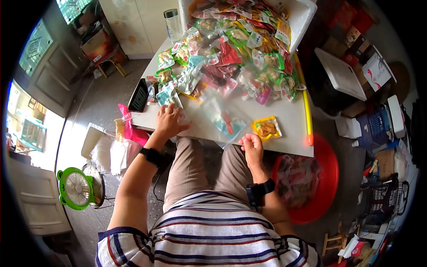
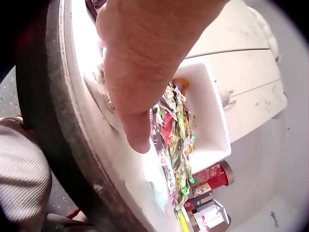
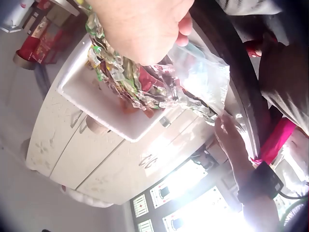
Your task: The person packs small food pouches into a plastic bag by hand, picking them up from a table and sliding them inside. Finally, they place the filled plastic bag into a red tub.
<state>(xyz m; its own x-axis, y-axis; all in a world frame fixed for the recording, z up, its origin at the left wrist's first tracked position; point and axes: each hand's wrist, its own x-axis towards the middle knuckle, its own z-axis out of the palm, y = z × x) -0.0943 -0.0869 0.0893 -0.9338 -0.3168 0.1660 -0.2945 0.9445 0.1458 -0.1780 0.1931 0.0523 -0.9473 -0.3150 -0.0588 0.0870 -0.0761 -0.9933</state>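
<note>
A clear plastic bag (image 1: 224, 120) with something red and blue inside lies at the table's front edge. My right hand (image 1: 252, 149) is at its near corner, fingers curled and pinching it; in the right wrist view the bag (image 3: 205, 72) stretches out beside the right hand (image 3: 145, 29). My left hand (image 1: 168, 123) rests with spread fingers by a silvery-blue packet (image 1: 169, 95); whether it touches the bag is unclear. The left wrist view shows the left hand (image 2: 145, 63) from close up. A yellow-edged packet (image 1: 267, 128) lies just beyond the right hand.
Many packets (image 1: 227, 53) are heaped across the table, below a white foam box (image 1: 304, 20). A black phone (image 1: 138, 95) lies at the left edge, a glass jar (image 1: 172, 24) at the back. A red basin (image 1: 329, 178) holding packets stands on the floor at the right.
</note>
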